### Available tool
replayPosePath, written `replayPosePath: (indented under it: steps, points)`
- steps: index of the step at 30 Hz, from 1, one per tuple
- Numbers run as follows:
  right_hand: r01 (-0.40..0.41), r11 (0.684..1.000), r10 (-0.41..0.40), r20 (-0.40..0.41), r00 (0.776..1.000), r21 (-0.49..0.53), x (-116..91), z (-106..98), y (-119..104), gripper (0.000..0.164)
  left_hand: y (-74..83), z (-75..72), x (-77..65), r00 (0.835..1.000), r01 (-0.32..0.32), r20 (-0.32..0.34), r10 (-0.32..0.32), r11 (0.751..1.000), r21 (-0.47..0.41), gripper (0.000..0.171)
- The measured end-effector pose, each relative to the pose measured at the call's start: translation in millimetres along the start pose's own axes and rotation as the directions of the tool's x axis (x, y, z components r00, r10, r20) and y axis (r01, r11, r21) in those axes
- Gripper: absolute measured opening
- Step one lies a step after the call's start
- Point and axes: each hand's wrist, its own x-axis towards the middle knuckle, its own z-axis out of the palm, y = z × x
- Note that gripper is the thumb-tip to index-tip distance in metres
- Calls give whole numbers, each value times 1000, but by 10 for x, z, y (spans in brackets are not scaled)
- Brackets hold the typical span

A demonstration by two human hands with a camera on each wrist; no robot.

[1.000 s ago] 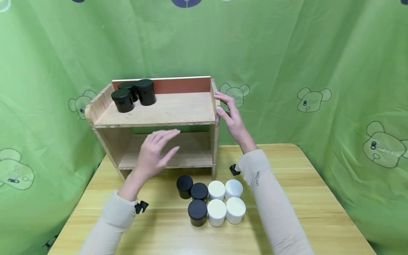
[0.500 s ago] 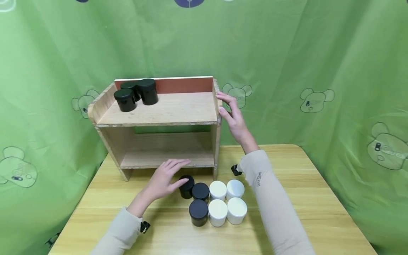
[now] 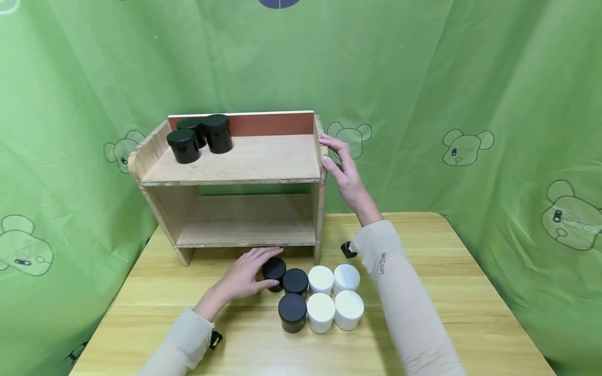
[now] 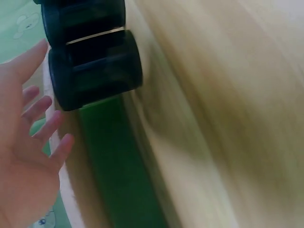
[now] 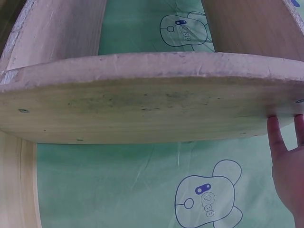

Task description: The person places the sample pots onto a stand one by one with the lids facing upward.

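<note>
My left hand (image 3: 241, 277) reaches beside the leftmost black lidded jar (image 3: 274, 269) on the table. Its fingers extend behind the jar and its thumb lies in front; in the left wrist view the fingers are spread, and I cannot tell whether they touch it. Two more black jars (image 3: 292, 308) stand upright close by, next to several white lidded jars (image 3: 321, 308). My right hand (image 3: 348, 180) rests at the right side panel of a wooden shelf (image 3: 263, 183). The right wrist view has its straight fingers touching the outer face of that panel (image 5: 156, 104).
Three black jars (image 3: 219, 137) stand at the left of the shelf's top board. The lower board (image 3: 249, 227) is behind my left hand. A green curtain (image 3: 400, 78) surrounds the wooden table (image 3: 447, 308) at the back and sides.
My left hand has come down from in front of the shelf to the leftmost black jar on the table. The right hand stays at the side panel.
</note>
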Motion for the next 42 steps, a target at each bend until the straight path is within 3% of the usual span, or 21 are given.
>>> replayPosePath:
  steps: [5,11,23,42]
  points:
    - [1,1000,-2,5,1000,6,17,6,-4,44,-52,77,-6,998,31,62,-30,999,-18,82]
    - [7,1000,-7,3,1000,7,25,17,-5,44,-84,133,-4,996,36,87,-33,999,-32,76]
    - [4,1000,-4,6,1000,0,12,18,-16,44,-83,154,0,997,18,83,-8,992,-121,68]
    - [7,1000,-7,-1,1000,4,0,1,11,43,-62,106,33,995,0,97,13,992,-130,68]
